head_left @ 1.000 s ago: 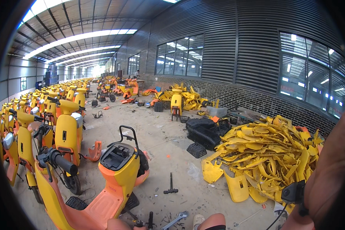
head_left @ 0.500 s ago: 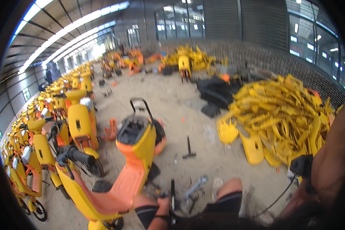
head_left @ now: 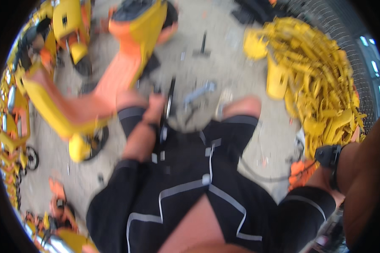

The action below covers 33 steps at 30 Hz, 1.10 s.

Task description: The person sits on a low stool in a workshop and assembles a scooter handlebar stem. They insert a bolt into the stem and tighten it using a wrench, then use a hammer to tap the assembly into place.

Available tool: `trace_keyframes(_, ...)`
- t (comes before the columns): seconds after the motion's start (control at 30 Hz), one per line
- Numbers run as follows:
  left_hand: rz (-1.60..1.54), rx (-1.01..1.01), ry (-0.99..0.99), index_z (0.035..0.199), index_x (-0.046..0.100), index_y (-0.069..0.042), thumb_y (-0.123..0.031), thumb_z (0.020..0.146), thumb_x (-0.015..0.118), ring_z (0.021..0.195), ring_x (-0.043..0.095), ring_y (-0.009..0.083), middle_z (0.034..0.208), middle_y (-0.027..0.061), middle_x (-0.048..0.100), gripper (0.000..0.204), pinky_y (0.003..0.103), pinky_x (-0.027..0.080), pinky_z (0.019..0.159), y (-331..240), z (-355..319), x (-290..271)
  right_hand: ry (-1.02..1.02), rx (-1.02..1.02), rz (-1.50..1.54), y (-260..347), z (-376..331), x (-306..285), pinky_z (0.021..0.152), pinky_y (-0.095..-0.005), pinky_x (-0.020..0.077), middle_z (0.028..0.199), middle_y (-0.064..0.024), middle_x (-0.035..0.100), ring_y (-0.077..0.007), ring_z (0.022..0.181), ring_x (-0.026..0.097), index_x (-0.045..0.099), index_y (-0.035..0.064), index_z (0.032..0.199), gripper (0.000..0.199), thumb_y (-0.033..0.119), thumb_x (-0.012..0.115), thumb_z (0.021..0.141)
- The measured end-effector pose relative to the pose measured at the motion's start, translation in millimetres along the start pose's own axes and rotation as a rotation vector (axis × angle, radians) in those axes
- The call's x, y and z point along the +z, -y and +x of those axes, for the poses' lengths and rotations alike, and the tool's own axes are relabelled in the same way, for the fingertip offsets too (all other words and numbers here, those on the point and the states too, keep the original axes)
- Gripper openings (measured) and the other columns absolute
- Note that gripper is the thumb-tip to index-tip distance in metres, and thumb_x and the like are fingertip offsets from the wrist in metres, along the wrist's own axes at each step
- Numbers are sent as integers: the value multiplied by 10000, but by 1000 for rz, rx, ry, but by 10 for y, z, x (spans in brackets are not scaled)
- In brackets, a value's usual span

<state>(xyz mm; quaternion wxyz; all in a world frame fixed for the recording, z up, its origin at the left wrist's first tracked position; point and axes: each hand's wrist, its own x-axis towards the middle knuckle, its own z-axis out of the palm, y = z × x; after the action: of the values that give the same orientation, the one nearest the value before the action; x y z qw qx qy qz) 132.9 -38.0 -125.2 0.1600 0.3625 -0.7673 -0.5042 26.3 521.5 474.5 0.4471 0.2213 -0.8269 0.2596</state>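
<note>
My left hand (head_left: 156, 102) is by my left knee with its fingers curled in. It is blurred, and I cannot make out what is in it. Close on its right stands a thin black-handled rod tool (head_left: 171, 95). A grey wrench (head_left: 199, 92) lies on the floor between my feet. My right arm (head_left: 365, 177) is raised at the right edge, close up, with a black device (head_left: 327, 156) strapped to it by a cable; its hand is out of the picture. A yellow and orange scooter body (head_left: 118, 78) stands at my left knee.
A T-shaped tool (head_left: 202, 47) lies on the floor ahead. A large heap of yellow panels (head_left: 312, 69) rises on the right, with orange pieces (head_left: 302, 170) nearer me. Rows of yellow scooters (head_left: 12, 130) line the left side. More orange parts (head_left: 58, 202) lie behind left.
My view has tipped down, so my lap, shirt and legs fill the middle and the hall is gone from sight. My left hand stays by the knee; my right arm stays raised.
</note>
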Motion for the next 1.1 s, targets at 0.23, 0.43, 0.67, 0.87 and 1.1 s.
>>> trace_keyframes(0.23,196,-204,131,970,707,-3,-316,770,698,898,708,326,913,152,731,371,422,543,778,-84,-14,515,-68,-1,-89,289,33,-717,1044,-372,410,1351,-152,567,-281,1265,521,469,33,1416,619,289,690,898)
trace_keyframes(0.43,-309,-427,54,880,677,5,-22,548,793,772,687,241,830,92,696,352,373,555,692,-11,-119,445,-149,-15,-92,437,-39,-748,1046,-372,408,1356,-152,565,-282,1270,518,466,33,1420,622,290,688,899)
trace_keyframes(0.67,-337,-315,-137,692,626,33,17,579,774,550,622,263,629,102,612,186,399,488,488,-174,-226,224,-191,-22,-71,532,-10,-676,1049,-371,405,1362,-152,562,-283,1277,514,463,34,1424,625,290,686,900)
trace_keyframes(0.87,-505,-343,143,975,662,26,-51,781,744,702,665,218,865,104,687,224,378,530,570,-40,-244,163,-157,-45,-54,614,-9,-467,1052,-370,403,1368,-152,559,-284,1283,511,460,35,1428,628,291,685,901)
trace_keyframes(1.1,-651,-344,260,1280,506,-56,-184,812,740,1077,505,222,1204,127,544,539,381,405,882,870,193,407,-129,-65,-15,681,18,-269,1055,-370,400,1374,-152,557,-286,1290,508,456,36,1432,631,291,683,902)
